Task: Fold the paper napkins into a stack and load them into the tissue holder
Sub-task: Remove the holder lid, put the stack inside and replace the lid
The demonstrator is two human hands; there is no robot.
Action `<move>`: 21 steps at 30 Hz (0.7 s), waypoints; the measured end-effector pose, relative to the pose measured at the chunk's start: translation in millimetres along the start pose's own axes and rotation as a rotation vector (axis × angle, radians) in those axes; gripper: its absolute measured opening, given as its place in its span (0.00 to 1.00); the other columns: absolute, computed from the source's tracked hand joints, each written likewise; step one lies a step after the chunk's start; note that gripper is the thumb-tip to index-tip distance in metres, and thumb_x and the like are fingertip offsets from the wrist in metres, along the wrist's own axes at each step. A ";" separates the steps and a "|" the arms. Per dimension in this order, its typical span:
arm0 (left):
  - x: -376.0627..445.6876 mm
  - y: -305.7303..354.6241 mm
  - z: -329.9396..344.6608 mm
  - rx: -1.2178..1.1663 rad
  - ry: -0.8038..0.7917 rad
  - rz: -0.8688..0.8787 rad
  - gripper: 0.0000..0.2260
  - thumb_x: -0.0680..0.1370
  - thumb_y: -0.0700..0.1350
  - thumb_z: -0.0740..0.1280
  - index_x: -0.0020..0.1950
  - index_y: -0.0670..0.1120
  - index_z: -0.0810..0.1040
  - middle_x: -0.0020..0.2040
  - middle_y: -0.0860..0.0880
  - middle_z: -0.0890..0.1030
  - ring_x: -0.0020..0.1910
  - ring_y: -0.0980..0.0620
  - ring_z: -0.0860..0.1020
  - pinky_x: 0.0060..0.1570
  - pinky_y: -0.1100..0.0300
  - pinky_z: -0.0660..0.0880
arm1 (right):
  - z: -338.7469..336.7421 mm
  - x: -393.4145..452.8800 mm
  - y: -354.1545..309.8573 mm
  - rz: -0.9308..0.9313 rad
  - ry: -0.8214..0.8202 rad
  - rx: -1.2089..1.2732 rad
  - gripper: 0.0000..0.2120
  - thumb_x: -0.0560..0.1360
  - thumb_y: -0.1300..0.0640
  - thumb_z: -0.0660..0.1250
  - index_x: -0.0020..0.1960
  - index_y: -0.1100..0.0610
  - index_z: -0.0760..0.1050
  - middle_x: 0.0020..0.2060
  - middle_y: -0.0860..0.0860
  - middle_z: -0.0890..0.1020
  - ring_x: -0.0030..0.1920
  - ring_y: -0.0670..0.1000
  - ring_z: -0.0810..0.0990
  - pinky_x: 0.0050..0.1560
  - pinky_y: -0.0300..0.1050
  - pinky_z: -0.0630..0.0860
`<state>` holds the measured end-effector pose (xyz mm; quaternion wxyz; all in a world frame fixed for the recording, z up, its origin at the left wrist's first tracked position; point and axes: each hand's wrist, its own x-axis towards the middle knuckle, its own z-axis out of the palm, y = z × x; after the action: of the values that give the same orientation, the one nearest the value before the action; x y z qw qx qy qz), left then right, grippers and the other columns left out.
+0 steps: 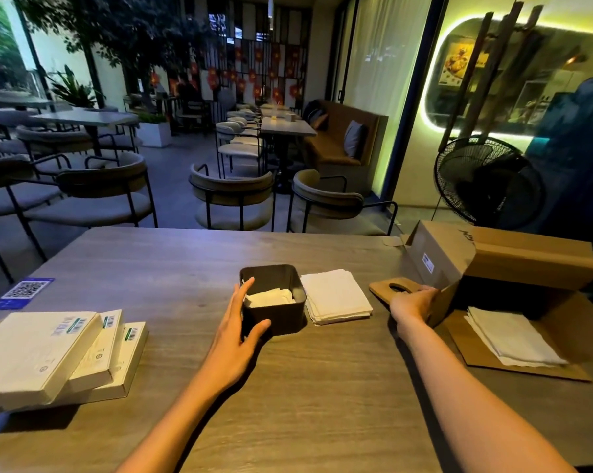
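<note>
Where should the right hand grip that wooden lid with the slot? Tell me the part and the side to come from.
Grip the wooden lid by its near right edge, coming from the right, where the right hand already pinches it. It lies flat on the table, so fingers need an edge; the cardboard box crowds its far right side.

Bare table lies before the holder; napkin stack crowds its right.
</note>
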<state>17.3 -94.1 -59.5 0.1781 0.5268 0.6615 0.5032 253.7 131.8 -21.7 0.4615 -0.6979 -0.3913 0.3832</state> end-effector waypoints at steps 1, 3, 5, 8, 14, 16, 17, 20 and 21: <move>-0.3 -0.2 0.6 0.009 0.015 0.006 0.32 0.79 0.57 0.64 0.77 0.71 0.50 0.82 0.49 0.54 0.79 0.44 0.58 0.72 0.35 0.64 | 2.3 0.7 2.3 -0.043 -0.005 -0.077 0.23 0.82 0.67 0.62 0.75 0.57 0.62 0.74 0.61 0.67 0.72 0.63 0.69 0.66 0.56 0.70; -0.3 -1.0 1.7 0.036 0.055 0.035 0.27 0.81 0.51 0.65 0.75 0.67 0.57 0.80 0.50 0.57 0.77 0.46 0.62 0.71 0.39 0.68 | 3.5 -0.6 4.3 -0.118 -0.005 -0.245 0.24 0.82 0.62 0.65 0.75 0.58 0.61 0.76 0.63 0.63 0.76 0.65 0.62 0.72 0.63 0.65; 0.5 -3.2 3.2 0.089 0.111 0.062 0.22 0.81 0.50 0.65 0.72 0.62 0.63 0.77 0.51 0.61 0.74 0.49 0.67 0.69 0.49 0.72 | 3.3 -0.1 7.4 -0.190 -0.041 -0.399 0.25 0.82 0.57 0.65 0.76 0.59 0.59 0.77 0.65 0.59 0.77 0.67 0.57 0.73 0.65 0.62; 2.1 -5.4 6.7 0.143 0.151 0.053 0.20 0.80 0.51 0.67 0.70 0.56 0.65 0.75 0.50 0.62 0.70 0.49 0.70 0.60 0.63 0.74 | -0.9 5.1 14.9 -0.357 -0.100 -0.701 0.32 0.82 0.47 0.63 0.80 0.57 0.55 0.78 0.65 0.59 0.78 0.67 0.57 0.74 0.64 0.61; 1.4 -6.1 8.3 0.163 0.167 0.062 0.22 0.80 0.51 0.66 0.72 0.56 0.63 0.72 0.50 0.65 0.64 0.53 0.72 0.55 0.62 0.79 | 2.6 8.0 13.3 -0.511 -0.048 -0.898 0.28 0.83 0.46 0.62 0.76 0.60 0.65 0.71 0.63 0.71 0.71 0.64 0.70 0.69 0.60 0.69; 1.1 -5.1 9.1 0.161 0.174 0.060 0.23 0.80 0.50 0.67 0.72 0.55 0.63 0.71 0.50 0.66 0.63 0.54 0.72 0.54 0.63 0.78 | 7.9 1.1 7.1 -0.666 -0.045 -0.815 0.19 0.83 0.48 0.62 0.66 0.61 0.75 0.62 0.60 0.77 0.64 0.60 0.77 0.62 0.56 0.74; 1.1 -4.8 9.4 0.160 0.177 0.057 0.23 0.80 0.50 0.67 0.72 0.55 0.63 0.70 0.50 0.66 0.63 0.54 0.72 0.54 0.62 0.78 | 12.6 -3.4 3.6 -0.676 -0.104 -0.745 0.17 0.84 0.48 0.61 0.58 0.61 0.79 0.55 0.59 0.80 0.57 0.58 0.80 0.58 0.54 0.77; 0.5 -4.7 9.3 0.152 0.175 0.050 0.22 0.80 0.50 0.67 0.72 0.56 0.63 0.69 0.51 0.66 0.61 0.55 0.73 0.52 0.63 0.79 | 30.2 -16.5 -6.6 -0.470 -0.349 -0.762 0.29 0.82 0.36 0.56 0.47 0.61 0.81 0.46 0.58 0.84 0.46 0.56 0.81 0.48 0.52 0.79; 0.5 -4.8 9.2 0.144 0.171 0.046 0.22 0.80 0.51 0.67 0.72 0.56 0.63 0.69 0.51 0.66 0.61 0.55 0.73 0.51 0.63 0.79 | 35.1 -20.0 -9.3 -0.418 -0.399 -0.831 0.33 0.80 0.32 0.55 0.50 0.61 0.80 0.48 0.58 0.84 0.48 0.57 0.82 0.47 0.51 0.77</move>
<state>21.8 -89.0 -67.4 0.0713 0.5085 0.6964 0.5014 212.4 128.4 -19.3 0.1278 -0.6425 -0.7227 0.2204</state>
